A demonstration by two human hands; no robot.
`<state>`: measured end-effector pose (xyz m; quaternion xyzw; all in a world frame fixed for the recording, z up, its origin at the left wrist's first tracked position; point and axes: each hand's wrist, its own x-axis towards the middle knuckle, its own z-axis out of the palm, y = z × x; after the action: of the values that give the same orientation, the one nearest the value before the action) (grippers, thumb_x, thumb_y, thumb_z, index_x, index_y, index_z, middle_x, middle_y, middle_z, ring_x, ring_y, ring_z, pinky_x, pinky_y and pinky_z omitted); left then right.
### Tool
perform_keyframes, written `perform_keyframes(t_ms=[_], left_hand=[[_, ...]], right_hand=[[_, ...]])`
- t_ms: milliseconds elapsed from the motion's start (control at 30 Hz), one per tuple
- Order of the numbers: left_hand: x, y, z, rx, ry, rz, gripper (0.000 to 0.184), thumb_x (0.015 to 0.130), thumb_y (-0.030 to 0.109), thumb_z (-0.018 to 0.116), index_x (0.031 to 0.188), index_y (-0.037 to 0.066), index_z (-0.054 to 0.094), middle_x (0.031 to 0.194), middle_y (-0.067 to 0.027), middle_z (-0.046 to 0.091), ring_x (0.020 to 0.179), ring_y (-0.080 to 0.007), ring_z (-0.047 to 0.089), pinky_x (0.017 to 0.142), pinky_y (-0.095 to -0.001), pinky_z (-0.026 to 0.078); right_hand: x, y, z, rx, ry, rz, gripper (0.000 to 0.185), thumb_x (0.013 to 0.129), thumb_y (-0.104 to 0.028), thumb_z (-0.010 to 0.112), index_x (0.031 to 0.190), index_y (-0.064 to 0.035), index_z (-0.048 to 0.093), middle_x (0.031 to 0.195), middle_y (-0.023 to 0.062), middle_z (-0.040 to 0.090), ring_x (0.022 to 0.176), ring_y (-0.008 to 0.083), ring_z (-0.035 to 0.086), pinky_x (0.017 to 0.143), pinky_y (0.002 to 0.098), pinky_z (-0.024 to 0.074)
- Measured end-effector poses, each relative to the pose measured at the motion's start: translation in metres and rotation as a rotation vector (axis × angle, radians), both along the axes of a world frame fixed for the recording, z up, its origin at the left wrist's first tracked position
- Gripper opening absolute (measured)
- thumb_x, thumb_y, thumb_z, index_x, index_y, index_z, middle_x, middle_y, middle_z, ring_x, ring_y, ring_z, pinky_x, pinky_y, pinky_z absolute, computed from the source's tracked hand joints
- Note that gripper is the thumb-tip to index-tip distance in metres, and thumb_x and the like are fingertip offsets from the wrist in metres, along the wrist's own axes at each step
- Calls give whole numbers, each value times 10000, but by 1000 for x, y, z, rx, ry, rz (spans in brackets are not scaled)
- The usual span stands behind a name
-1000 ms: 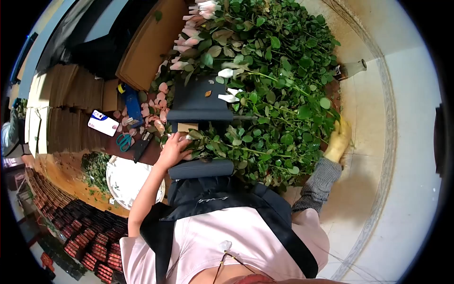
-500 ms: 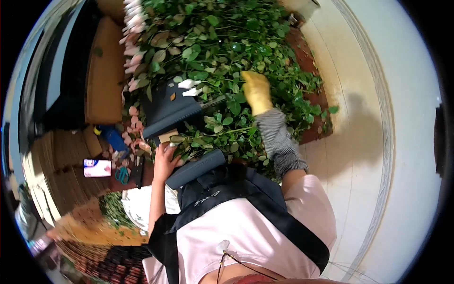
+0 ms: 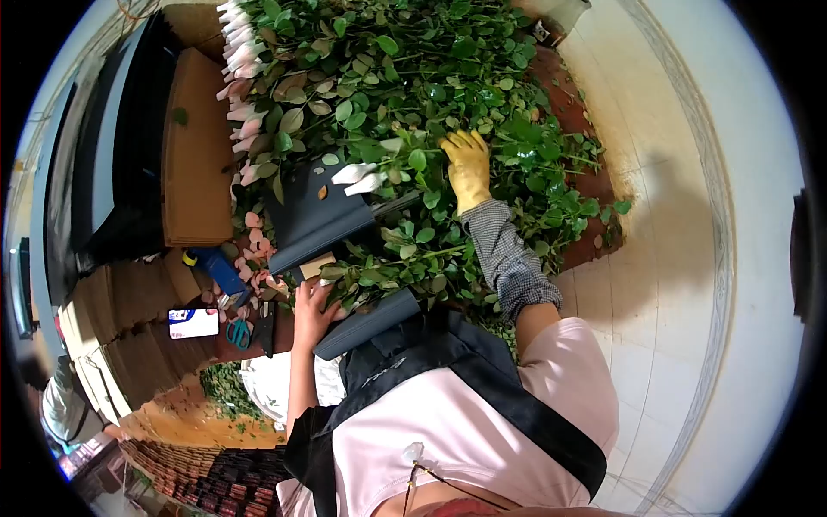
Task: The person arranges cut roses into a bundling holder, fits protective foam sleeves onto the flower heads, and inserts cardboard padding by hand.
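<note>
My bare left hand (image 3: pixel 312 317) lies at the near left of a dark padded holder (image 3: pixel 320 207), by its front rail (image 3: pixel 369 323). Its fingers are apart and touch the leafy stems (image 3: pixel 366 274) beside a small tan block (image 3: pixel 317 265). My right hand, in a yellow glove (image 3: pixel 468 168), rests on the rose foliage with its fingers spread. Whether a stem lies under its palm is hidden. Two pale rose heads (image 3: pixel 356 177) lie over the holder's far part, their stems running toward the glove.
A large heap of leafy roses (image 3: pixel 388 77) covers the far table. Cardboard (image 3: pixel 198 151) stands at the left. A phone (image 3: pixel 194 323), teal scissors (image 3: pixel 239 333), a blue tool (image 3: pixel 217 269) and loose petals (image 3: pixel 252 241) lie nearer. Another person's sleeve (image 3: pixel 69 405) shows far left.
My gloved right hand has gone from closed to spread fingers over the stems. My left hand stays by the holder, its fingers slightly more apart. The whole view has shifted a little.
</note>
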<state>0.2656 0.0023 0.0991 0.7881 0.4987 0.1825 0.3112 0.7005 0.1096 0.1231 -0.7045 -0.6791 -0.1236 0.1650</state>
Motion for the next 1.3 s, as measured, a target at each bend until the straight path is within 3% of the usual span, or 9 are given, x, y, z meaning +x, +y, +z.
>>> perform_keyframes(t_ms=[100, 267, 400, 567, 633, 700, 767, 967, 1300], left_hand=[[2, 0, 2, -16, 17, -1, 395, 736, 99, 802, 1111, 61, 686, 1250, -158, 550, 1138, -387, 522, 949, -456, 465], [1, 0, 6, -9, 15, -4, 400, 725, 86, 801, 1105, 60, 679, 1224, -152, 550, 1129, -377, 527, 942, -448, 471], [3, 0, 5, -12, 21, 9, 410, 726, 92, 801, 1116, 54, 679, 1217, -155, 549, 1122, -378, 532, 944, -447, 470], [3, 0, 8, -12, 54, -2, 424, 734, 100, 801, 1138, 50, 682, 1218, -163, 550, 1119, -383, 535, 946, -452, 470], [3, 1, 7, -23, 62, -7, 426, 742, 106, 800, 1148, 52, 683, 1219, -167, 550, 1123, -387, 534, 952, -453, 470], [2, 2, 8, -38, 59, -17, 427, 744, 106, 801, 1152, 57, 685, 1219, -167, 549, 1126, -387, 534, 956, -453, 470], [4, 1, 9, 14, 55, -12, 419, 737, 89, 799, 1138, 57, 683, 1221, -167, 549, 1124, -387, 534, 947, -457, 473], [2, 3, 6, 9, 18, -9, 425, 735, 88, 801, 1142, 62, 682, 1228, -166, 548, 1124, -387, 533, 951, -461, 471], [-3, -4, -1, 47, -23, 19, 401, 762, 161, 800, 1138, 73, 691, 1183, -156, 560, 1097, -377, 534, 941, -455, 464]], right_hand=[[36, 0, -106, -397, 330, 33, 340, 862, -74, 639, 1192, -134, 690, 1270, 83, 669, 1195, 275, 603, 1073, 433, 439], [27, 9, -30, -690, 418, -63, 393, 920, -153, 616, 1312, -143, 635, 1349, 89, 624, 1230, 287, 583, 1077, 378, 457], [3, 30, 55, -813, 94, -112, 498, 933, -269, 634, 1415, -191, 533, 1333, 118, 620, 1195, 298, 598, 1049, 411, 464], [-27, 95, 44, -30, 396, 328, 451, 892, -128, 643, 1339, -130, 583, 1181, 139, 684, 1041, 326, 643, 960, 431, 500], [-39, 133, 16, -58, 286, 225, 457, 864, -76, 630, 1317, -122, 599, 1133, 138, 693, 1009, 330, 644, 929, 441, 506], [-57, 147, 5, -518, 187, 75, 431, 867, -83, 603, 1296, -122, 595, 1111, 110, 700, 1060, 310, 654, 954, 426, 493], [-78, 144, -10, -470, -104, 30, 355, 894, -107, 589, 1248, -114, 614, 1107, 93, 712, 1075, 291, 663, 932, 412, 509], [-72, 142, 23, -598, -101, -82, 194, 875, -108, 628, 1036, -162, 724, 1007, 87, 733, 992, 265, 700, 828, 382, 552], [-9, 83, 103, 461, 150, 224, 315, 696, 30, 645, 996, -44, 703, 988, 132, 723, 953, 334, 670, 888, 444, 508]])
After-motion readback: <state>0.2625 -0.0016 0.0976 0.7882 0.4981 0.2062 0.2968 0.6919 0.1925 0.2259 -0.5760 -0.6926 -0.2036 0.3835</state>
